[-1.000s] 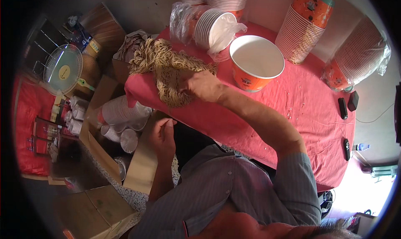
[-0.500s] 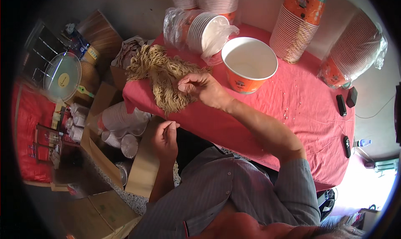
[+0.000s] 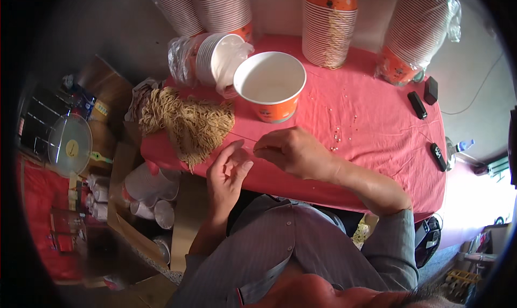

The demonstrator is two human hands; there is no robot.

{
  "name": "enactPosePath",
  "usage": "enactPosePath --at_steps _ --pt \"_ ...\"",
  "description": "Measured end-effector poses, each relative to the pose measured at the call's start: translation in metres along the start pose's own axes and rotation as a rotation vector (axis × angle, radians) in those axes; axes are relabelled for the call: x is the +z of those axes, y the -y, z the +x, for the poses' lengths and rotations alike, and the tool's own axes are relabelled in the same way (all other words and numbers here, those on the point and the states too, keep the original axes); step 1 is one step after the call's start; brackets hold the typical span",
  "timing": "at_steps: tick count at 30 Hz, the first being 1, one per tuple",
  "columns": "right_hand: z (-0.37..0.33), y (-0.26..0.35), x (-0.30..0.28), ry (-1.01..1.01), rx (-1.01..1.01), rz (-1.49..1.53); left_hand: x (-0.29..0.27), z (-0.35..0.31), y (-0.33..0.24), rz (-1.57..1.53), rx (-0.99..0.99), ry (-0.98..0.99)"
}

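Observation:
Fingers and thumb pinched together, my right hand (image 3: 297, 150) is over the near part of the red-covered table, below a large white-and-orange paper bucket (image 3: 277, 112). Whatever is in the pinch is too thin or hidden to make out. Close to its fingertips, my left hand (image 3: 227, 174) is raised at the table's near edge, palm turned inward, thumb and fingers apart with nothing seen between them. Beyond the left hand lies a heap of tan strands (image 3: 188, 119), like cord or thread, spilling over the table's near left edge. The bucket stands upright and its visible inside is bare white.
Tall stacks of paper buckets (image 3: 329, 36) line the back, one wrapped in plastic (image 3: 412, 33). A bagged stack (image 3: 207, 60) lies sideways behind the heap. Small white bits (image 3: 336, 138) and black objects (image 3: 416, 105) sit at right. A carton (image 3: 186, 216) of cups stands lower left.
My right hand has drawn back from the tan heap toward me, and to the right. My left hand has risen beside it, its fingers spreading. The whole view has shifted.

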State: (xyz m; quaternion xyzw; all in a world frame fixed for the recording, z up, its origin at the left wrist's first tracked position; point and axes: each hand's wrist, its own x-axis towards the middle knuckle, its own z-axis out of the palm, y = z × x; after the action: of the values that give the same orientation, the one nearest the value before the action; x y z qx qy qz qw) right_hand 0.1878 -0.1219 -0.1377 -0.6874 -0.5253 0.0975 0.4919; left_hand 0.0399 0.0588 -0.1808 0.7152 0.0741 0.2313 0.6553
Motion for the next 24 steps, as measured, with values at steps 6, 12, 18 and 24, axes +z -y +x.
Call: enactPosePath --at_steps 6,12,18,24 --pt "-0.023 -0.004 -0.012 -0.030 -0.006 -0.089 0.017 0.014 0.002 -0.031 -0.007 0.196" --pt "-0.032 -0.001 -0.024 0.019 0.008 -0.181 0.025 0.014 0.005 0.073 0.116 0.181" --pt "-0.031 -0.001 -0.024 0.014 0.010 -0.189 0.038 0.013 -0.011 -0.018 0.055 0.108" --pt "-0.029 -0.005 -0.022 0.032 0.004 -0.180 0.030 0.011 0.007 0.104 0.125 0.090"
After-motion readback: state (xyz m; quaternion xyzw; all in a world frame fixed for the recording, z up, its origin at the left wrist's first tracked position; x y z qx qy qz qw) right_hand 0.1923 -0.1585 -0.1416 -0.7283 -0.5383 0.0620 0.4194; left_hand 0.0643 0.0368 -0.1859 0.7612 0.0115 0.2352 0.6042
